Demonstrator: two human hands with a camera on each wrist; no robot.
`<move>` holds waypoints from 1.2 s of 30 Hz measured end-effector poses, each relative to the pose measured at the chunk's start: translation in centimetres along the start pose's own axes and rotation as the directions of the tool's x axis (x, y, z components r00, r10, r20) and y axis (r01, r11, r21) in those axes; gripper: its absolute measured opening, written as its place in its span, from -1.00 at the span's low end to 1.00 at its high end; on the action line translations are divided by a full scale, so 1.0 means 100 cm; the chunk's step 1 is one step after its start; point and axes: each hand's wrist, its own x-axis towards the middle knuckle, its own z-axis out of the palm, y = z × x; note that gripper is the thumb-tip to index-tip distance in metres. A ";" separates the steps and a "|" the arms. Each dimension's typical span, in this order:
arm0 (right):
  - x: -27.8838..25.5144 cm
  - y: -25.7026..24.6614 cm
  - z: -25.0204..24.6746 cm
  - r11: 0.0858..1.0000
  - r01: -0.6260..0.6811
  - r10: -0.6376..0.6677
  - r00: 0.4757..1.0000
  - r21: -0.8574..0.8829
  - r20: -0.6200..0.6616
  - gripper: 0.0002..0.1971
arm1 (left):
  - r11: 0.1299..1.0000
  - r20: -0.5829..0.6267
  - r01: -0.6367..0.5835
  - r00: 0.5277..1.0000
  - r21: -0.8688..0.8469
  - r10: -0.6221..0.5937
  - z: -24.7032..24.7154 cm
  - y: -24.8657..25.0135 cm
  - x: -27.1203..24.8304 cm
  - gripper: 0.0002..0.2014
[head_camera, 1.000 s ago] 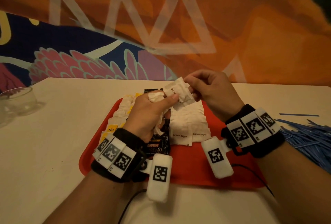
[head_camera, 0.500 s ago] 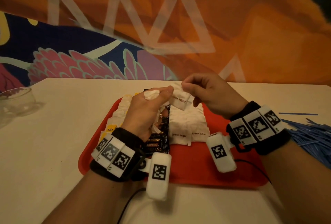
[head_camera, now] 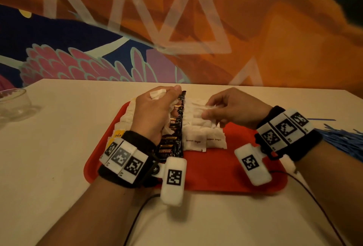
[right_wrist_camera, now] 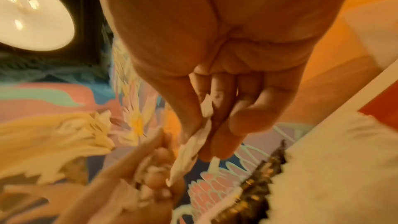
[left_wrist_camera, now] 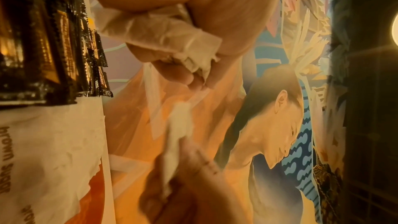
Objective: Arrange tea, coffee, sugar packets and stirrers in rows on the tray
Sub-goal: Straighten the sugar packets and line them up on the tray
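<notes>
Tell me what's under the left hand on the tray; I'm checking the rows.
Under the left hand, which grips a bunch of white packets, lie the dark coffee packets and the tea packets on the red tray. The hand covers their middles.

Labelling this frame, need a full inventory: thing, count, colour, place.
tray: one, red, on the table
table: one, cream
sugar packets: many, white, two rows right of coffee
coffee sachets: a row, black and gold, tray middle
tea packets: a row, yellow and white, tray left
stirrers: pile, blue, table right of tray
glass bowl: one, clear, far left
left hand: grips a bunch of white packets
right hand: pinches one white packet over the sugar rows
</notes>
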 end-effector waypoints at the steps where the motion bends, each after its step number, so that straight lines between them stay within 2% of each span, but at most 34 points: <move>1: -0.001 0.005 -0.001 0.995 -0.057 0.061 0.997 -0.082 0.047 -0.84 | 1.000 -0.011 0.010 1.000 -0.007 -0.010 -0.001 0.001 0.001 -0.86; 4: -0.004 0.019 0.002 0.942 -0.172 0.213 0.970 -0.287 0.118 -0.86 | 0.999 -0.009 0.033 0.999 -0.009 -0.033 -0.001 0.003 0.000 -0.86; 7: -0.006 0.023 0.003 0.921 -0.222 0.275 0.953 -0.320 0.129 -0.88 | 0.999 0.001 0.035 0.999 0.000 -0.035 0.000 0.003 -0.001 -0.84; 11: -0.004 0.024 0.007 0.870 -0.225 0.316 0.937 -0.438 0.146 -0.81 | 0.999 0.002 0.044 0.999 -0.011 -0.044 0.001 0.004 -0.002 -0.82; 15: -0.001 0.024 0.012 0.721 -0.181 0.310 0.947 -0.669 0.079 -0.66 | 0.998 0.003 0.055 0.998 -0.020 -0.055 0.000 0.005 -0.002 -0.78; 18: -0.002 0.026 0.013 0.635 -0.176 0.261 0.965 -0.752 -0.005 -0.54 | 0.997 0.002 0.070 0.998 -0.033 -0.070 -0.001 0.006 -0.002 -0.74; 21: -0.006 0.025 0.013 0.685 -0.136 0.171 0.985 -0.716 -0.023 -0.60 | 0.997 0.004 0.072 0.997 -0.030 -0.072 0.000 0.006 -0.002 -0.73; 23: -0.008 0.021 0.014 0.730 -0.064 0.108 0.994 -0.681 0.022 -0.71 | 0.997 0.009 0.071 0.997 -0.020 -0.071 0.000 0.005 -0.002 -0.74; 25: -0.010 0.017 0.017 0.731 -0.021 0.122 0.988 -0.682 0.100 -0.80 | 0.997 0.014 0.074 0.997 -0.005 -0.074 0.000 0.005 -0.002 -0.74; 27: -0.010 0.015 0.020 0.709 -0.003 0.173 0.970 -0.705 0.169 -0.77 | 0.997 0.016 0.078 0.997 -0.001 -0.078 0.000 0.004 -0.002 -0.75; 31: -0.008 0.016 0.023 0.697 0.015 0.183 0.963 -0.717 0.198 -0.68 | 0.997 0.019 0.083 0.996 0.005 -0.083 -0.002 0.003 0.000 -0.78; 36: -0.009 0.007 0.011 0.748 0.035 0.099 0.981 -0.663 0.164 -0.69 | 0.989 0.071 0.145 0.987 -0.010 -0.144 -0.003 0.004 0.001 -0.75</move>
